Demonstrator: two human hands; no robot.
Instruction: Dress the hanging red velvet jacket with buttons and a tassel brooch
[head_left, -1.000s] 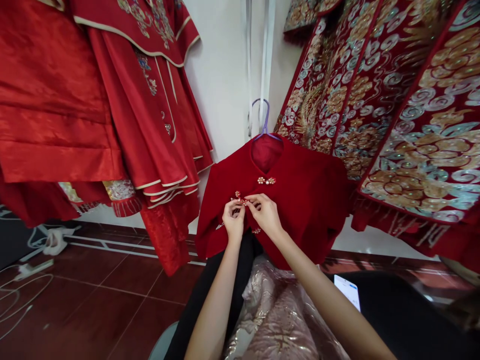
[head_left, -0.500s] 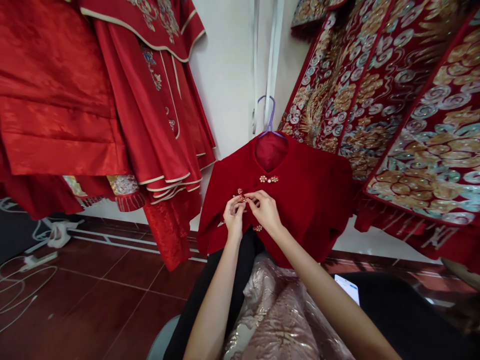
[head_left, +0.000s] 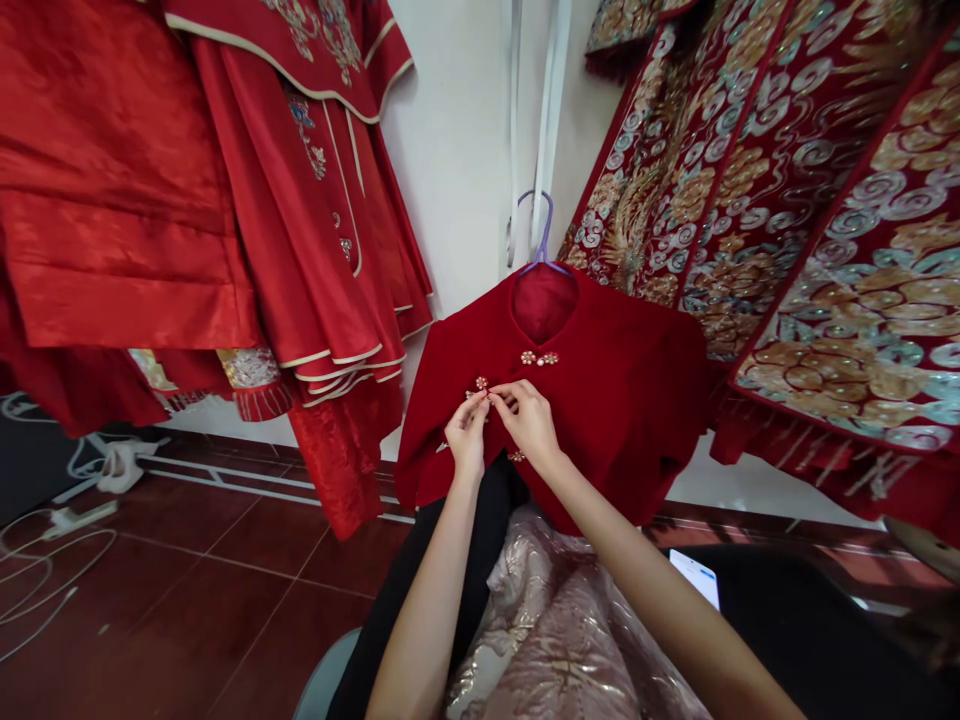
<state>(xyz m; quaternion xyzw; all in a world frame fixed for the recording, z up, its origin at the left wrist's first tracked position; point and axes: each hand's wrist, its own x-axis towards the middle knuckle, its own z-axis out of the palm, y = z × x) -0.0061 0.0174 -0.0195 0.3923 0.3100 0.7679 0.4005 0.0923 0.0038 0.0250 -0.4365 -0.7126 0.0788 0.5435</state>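
A dark red velvet jacket [head_left: 615,370] hangs in front of me on a purple hanger [head_left: 543,235]. At its front opening, my left hand [head_left: 466,440] pinches with thumb and index finger. My right hand [head_left: 531,420] pinches from the other side, the two sets of fingertips almost meeting. Between them is a small decorative frog button, mostly hidden by the fingers; a gold-and-pearl flower [head_left: 481,383] shows just above. Higher up, near the neckline, a fastened flower clasp [head_left: 540,358] joins the two edges. Another flower ornament [head_left: 516,456] peeks out below my right hand.
Red garments [head_left: 322,220] hang on the left, and heavily embroidered ones [head_left: 840,260] on the right. White poles [head_left: 547,130] stand behind the jacket. A phone [head_left: 694,578] lies on a black surface at right. Shiny pinkish fabric [head_left: 555,640] covers my lap. White cables [head_left: 56,570] trail over the tiled floor.
My fingertips have drawn slightly closer together over the button, and the left fingers have curled in, covering more of it. The jacket stays in place.
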